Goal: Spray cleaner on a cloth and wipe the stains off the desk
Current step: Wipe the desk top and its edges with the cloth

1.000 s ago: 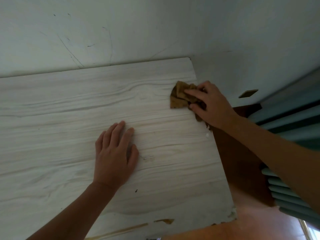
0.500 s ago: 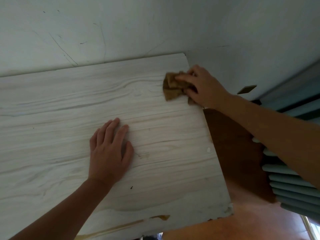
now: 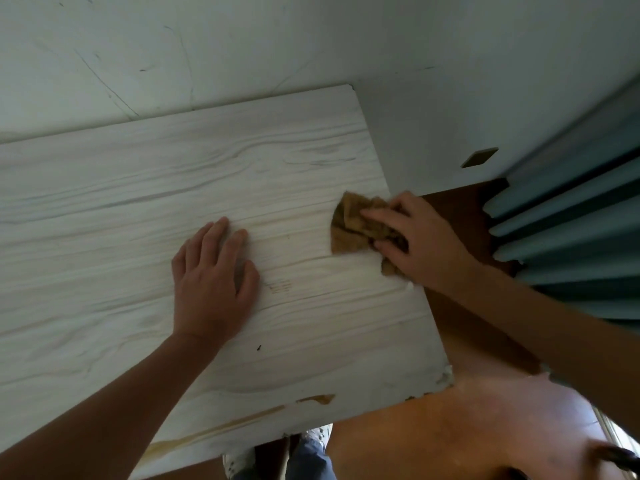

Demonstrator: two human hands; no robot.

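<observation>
Pale scuffed wall [image 3: 242, 46] backs a whitewashed wood-grain desk [image 3: 104, 220], whose far edge meets the wall and whose right edge stands clear above a reddish-brown floor [image 3: 467, 445]. Left hand [image 3: 211, 282]: laid flat, palm down, fingers spread a little, on the desk top near the middle of the visible part, holding nothing. Right hand [image 3: 419, 244]: at the right edge of the desk, fingers curled down over a crumpled tan-brown cloth [image 3: 353, 226] and pressing it to the surface; the cloth touches the desk and bulges out to the left of the fingers, with a small flap showing below the palm at the edge. Faint reddish streaks [image 3: 280, 286] lie on the desk just right of the left hand, between the two hands. A small dark speck [image 3: 258, 348] sits nearer the front edge. Along the front edge the white facing is chipped, exposing tan wood [image 3: 317, 399], and the front right corner [image 3: 445, 377] is worn. A grey-green pleated curtain [image 3: 571, 220] hangs at the right, beyond the desk. A small dark rectangular opening [image 3: 479, 157] marks the wall near the curtain. No writing, label or brand is legible anywhere.
</observation>
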